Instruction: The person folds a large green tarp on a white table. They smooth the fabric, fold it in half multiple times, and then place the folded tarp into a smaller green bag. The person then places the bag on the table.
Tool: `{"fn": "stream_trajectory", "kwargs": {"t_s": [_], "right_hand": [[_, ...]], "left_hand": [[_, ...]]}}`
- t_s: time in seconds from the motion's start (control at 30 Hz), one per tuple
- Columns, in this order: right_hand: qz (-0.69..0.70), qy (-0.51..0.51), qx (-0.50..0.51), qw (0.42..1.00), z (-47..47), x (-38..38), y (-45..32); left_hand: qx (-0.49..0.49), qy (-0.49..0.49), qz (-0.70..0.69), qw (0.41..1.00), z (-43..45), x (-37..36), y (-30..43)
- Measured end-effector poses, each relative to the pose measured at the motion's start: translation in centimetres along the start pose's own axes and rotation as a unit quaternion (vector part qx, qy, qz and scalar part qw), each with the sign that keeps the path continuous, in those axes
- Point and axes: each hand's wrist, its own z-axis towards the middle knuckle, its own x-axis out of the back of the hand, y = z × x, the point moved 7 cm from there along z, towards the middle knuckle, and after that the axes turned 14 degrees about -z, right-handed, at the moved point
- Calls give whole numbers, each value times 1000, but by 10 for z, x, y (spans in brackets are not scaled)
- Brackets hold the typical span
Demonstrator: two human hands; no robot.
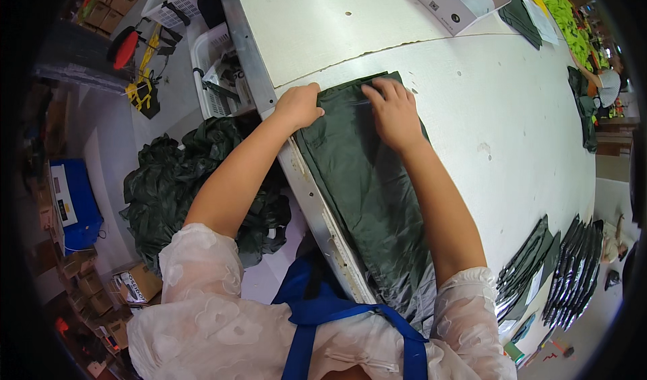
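Note:
A folded dark green piece of thin, shiny fabric (364, 177) lies flat along the edge of a white worktable (505, 107). My left hand (301, 106) holds the fabric's upper left corner, thumb on top and the other fingers partly hidden. At the upper right part of the fabric, my right hand (397, 111) rests with bent, slightly blurred fingers. Its fingertips touch the cloth near the top edge; whether they pinch it is unclear. The lower end of the fabric reaches close to my body.
A heap of crumpled dark green fabric (177, 188) lies left of the table's metal edge (308, 193). White plastic baskets (208, 99) stand beyond it. Stacks of folded dark pieces (573, 274) sit at the right. A white box (450, 5) holds small items. Another person (608, 84) is at far right.

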Motion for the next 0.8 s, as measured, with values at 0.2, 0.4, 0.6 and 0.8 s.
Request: {"fn": "stream_trajectory", "kwargs": {"t_s": [0.2,0.4,0.6,0.8], "right_hand": [[-77,-211,71,972,53,-33,14],[-71,-250,71,963,61,-40,22],[-82,-264,106,955,48,-3,21],[2,29,166,986,-13,37,22]], "left_hand": [[-69,31,-145,987,-11,6,-8],[-105,91,-208,968,-24,6,-26],[-105,108,-209,966,-40,8,-3],[-421,200,-17,884,-107,-8,43]]}}
